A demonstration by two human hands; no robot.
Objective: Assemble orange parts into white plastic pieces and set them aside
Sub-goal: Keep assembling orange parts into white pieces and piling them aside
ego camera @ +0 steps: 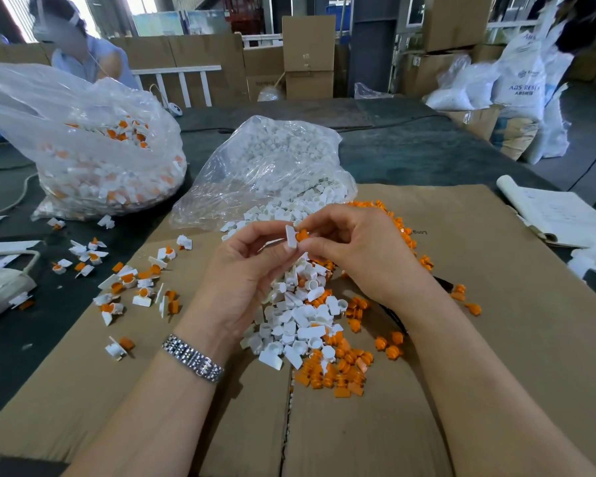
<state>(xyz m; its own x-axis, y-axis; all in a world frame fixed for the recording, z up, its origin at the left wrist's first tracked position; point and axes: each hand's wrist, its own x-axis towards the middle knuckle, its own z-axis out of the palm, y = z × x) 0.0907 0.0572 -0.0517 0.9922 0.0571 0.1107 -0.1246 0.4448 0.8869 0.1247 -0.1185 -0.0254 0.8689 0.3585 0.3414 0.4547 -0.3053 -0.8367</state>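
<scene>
Head view of a two-hand press-fit job, taking the flattened cardboard sheet on the worktop as landmark. Beyond the sheet's far-left corner stands a large clear bag of finished pieces, white with orange showing; at the sheet's far edge a second clear bag spills loose white plastic pieces onto it. Down the sheet's middle runs the mixed supply heap, white pieces on its left and orange parts on its right and near end. On the sheet's left margin and the dark worktop just off it lie the scattered assembled units, already set aside. Above the heap, both hands meet. The left hand, with a metal watch at the wrist, has thumb and fingers curled round one white plastic piece, pinching its flat tab. The right hand pinches one orange part between fingertips and holds it against that white piece; whether it is fully seated cannot be told. Judged from their look, both items are very light, rigid moulded plastic with smooth, somewhat slippery faces, unlikely to break but easy to drop or flick away. The white piece is best taken by its flat tab, leaving the round socket open; the orange part is best held by its wider end, so the plug end can be pushed straight into the socket.
</scene>
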